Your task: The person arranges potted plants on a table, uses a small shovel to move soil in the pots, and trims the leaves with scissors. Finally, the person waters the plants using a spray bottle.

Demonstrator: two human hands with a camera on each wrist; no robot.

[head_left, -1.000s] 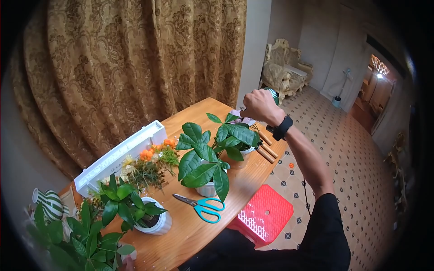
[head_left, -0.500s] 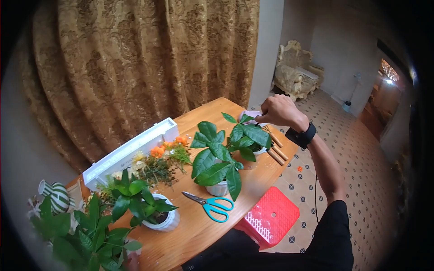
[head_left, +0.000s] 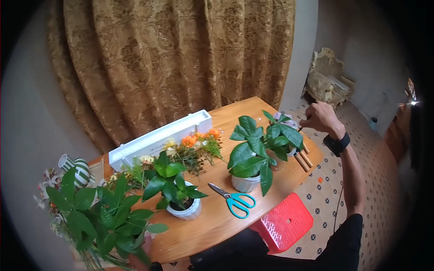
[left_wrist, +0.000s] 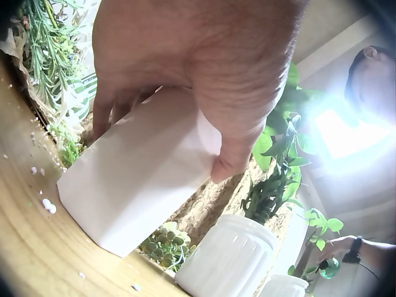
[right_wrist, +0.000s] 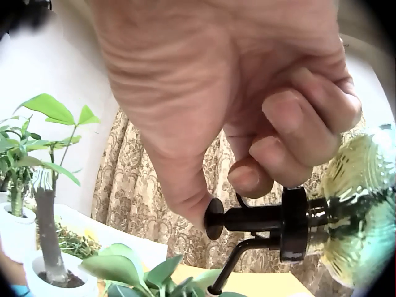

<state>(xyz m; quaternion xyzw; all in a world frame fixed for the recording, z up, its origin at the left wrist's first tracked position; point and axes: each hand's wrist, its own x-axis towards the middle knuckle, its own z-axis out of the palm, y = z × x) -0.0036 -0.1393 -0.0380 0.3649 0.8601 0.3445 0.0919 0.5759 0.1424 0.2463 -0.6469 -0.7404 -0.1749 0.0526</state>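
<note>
In the right wrist view my right hand [right_wrist: 204,93] grips a spray bottle [right_wrist: 359,213] of ribbed clear glass, tipped on its side. The thumb presses against the black pump knob, and the curled fingers are at the black collar. The head view has this hand up over the far right of the table, beside a leafy potted plant [head_left: 285,135]. My left hand [left_wrist: 198,62] holds a white faceted pot [left_wrist: 139,167] from above, fingers on one side and thumb on the other. Leaves of the near-left plant [head_left: 108,212] mostly hide that hand in the head view.
Teal-handled scissors [head_left: 237,201] lie between two white-potted plants on the wooden table [head_left: 217,230]. Cut flowers [head_left: 194,147] lie before a long white box [head_left: 160,137]. Wooden-handled tools [head_left: 304,160] sit near the right edge. A red stool [head_left: 287,221] stands below. A striped vase [head_left: 79,171] is at left.
The head view has turned left, so the table appears farther right and more of the near-left plant shows. My right hand stays raised at the far right; the bottle is now hidden from the head view.
</note>
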